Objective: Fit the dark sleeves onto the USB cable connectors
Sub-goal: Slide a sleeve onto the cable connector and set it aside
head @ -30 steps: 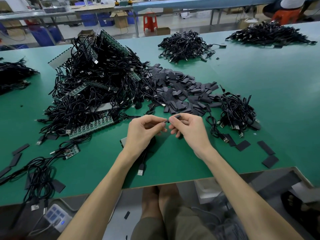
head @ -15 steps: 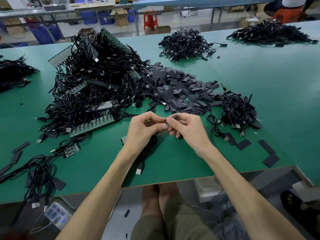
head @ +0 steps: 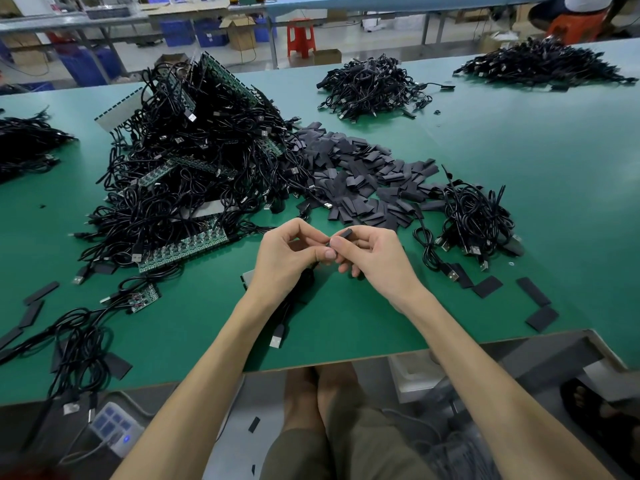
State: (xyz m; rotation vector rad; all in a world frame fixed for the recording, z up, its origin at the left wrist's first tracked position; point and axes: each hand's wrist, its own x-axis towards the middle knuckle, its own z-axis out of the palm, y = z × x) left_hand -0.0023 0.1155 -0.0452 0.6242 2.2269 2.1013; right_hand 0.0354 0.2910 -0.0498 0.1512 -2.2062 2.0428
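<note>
fig.: hands drawn together, sleeve meeting cable end.
nearest, the usb plug [head: 277,339] lies on the table [head: 346,323]; above it my left hand [head: 291,254] pinches its cable [head: 286,312] and my right hand [head: 374,258] pinches the dark sleeve [head: 346,233]. fingertips apart a second ago now touch, so i judge fitting begun; the sleeve pile [head: 363,178] lies beyond.
</note>
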